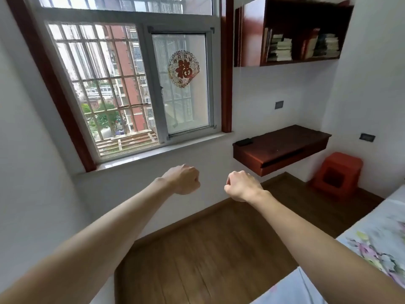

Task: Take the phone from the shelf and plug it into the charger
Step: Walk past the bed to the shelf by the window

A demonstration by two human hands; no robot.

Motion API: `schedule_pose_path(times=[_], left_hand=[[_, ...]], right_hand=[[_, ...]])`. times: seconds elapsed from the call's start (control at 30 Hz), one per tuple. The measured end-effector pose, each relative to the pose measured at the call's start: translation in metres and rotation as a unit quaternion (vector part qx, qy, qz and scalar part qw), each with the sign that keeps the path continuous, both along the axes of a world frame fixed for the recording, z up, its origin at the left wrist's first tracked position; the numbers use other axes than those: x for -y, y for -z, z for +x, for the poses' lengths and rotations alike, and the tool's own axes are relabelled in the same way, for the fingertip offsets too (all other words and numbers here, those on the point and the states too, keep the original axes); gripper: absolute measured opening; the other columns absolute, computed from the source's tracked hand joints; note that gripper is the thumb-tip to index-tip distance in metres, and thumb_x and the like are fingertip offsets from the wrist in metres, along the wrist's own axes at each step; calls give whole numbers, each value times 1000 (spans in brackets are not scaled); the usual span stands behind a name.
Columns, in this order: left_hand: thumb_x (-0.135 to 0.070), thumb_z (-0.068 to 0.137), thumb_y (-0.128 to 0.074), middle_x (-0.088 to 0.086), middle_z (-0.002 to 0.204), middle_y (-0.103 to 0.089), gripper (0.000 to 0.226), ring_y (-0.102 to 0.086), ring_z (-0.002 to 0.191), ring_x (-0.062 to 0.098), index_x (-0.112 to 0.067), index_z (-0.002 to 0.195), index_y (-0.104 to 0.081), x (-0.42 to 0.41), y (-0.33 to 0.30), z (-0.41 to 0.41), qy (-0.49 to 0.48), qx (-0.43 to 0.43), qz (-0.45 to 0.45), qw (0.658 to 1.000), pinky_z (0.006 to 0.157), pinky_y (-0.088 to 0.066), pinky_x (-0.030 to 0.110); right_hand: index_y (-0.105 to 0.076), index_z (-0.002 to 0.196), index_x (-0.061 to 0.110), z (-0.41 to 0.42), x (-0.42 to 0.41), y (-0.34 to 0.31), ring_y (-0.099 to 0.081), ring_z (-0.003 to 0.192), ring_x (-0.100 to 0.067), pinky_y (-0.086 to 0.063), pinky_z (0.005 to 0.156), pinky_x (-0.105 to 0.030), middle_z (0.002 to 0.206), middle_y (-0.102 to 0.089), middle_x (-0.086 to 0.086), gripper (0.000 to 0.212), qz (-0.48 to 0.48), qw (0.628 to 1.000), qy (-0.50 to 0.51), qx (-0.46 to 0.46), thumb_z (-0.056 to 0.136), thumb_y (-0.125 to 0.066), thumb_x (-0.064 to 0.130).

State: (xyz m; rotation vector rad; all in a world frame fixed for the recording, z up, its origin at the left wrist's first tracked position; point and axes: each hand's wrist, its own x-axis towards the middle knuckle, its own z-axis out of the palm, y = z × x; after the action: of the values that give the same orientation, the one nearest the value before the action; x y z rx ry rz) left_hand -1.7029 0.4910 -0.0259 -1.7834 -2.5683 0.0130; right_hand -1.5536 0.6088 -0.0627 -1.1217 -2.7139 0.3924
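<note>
A dark phone (245, 141) lies flat on the left end of a low wall-mounted wooden shelf (282, 148) below the window's right corner. My left hand (183, 180) and my right hand (242, 185) are both held out in front of me as fists, with nothing in them, well short of the shelf. The right hand is lower left of the phone. Two dark wall sockets (279, 104) (367, 137) sit on the white walls above and to the right of the shelf. No charger or cable shows.
A red plastic stool (336, 174) stands on the wooden floor under the shelf's right end. A bed with a floral sheet (372, 249) fills the lower right. A high bookshelf (300, 34) with books hangs above. The window (131, 84) is at left.
</note>
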Motion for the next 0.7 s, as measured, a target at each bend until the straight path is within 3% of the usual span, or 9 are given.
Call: schedule_pose_path(times=[0.13,0.23,0.43,0.57,0.7], left_hand=[[-25,89,-46,9,96,-70,26,-65,78,26,-10,93,-68,-57,16,-40,28,16,-26,999,61,-52,35],[-27,88,-46,7,95,-69,26,-66,82,27,-13,91,-67,-98,23,-79,39,35,7,999,67,-54,38],[-27,87,-46,5,95,-69,25,-65,83,27,-14,92,-67,-189,37,-162,83,27,8,996,62,-49,33],[-29,89,-46,2,97,-67,24,-63,86,27,-17,93,-67,-259,31,-217,125,39,19,991,70,-51,35],[-27,89,-42,5,87,-67,28,-63,78,25,-15,86,-67,-323,23,-260,166,53,58,983,61,-50,34]], right_hand=[[-70,108,8,-38,-45,7,-67,102,-30,-53,85,-39,110,-72,-12,26,-22,999,22,8,93,-53,20],[-70,109,9,-68,-82,10,-67,103,-30,-54,86,-39,111,-71,-11,26,-22,999,47,-1,92,-52,20],[-68,112,8,-143,-149,17,-68,99,-30,-56,83,-40,111,-71,-11,27,-15,995,98,-5,93,-51,17],[-69,104,8,-191,-197,14,-69,95,-30,-58,83,-42,102,-71,-10,22,-19,988,154,-10,93,-52,16],[-70,93,8,-223,-240,11,-70,86,-28,-59,76,-37,91,-72,-9,19,-18,978,206,-18,94,-52,15]])
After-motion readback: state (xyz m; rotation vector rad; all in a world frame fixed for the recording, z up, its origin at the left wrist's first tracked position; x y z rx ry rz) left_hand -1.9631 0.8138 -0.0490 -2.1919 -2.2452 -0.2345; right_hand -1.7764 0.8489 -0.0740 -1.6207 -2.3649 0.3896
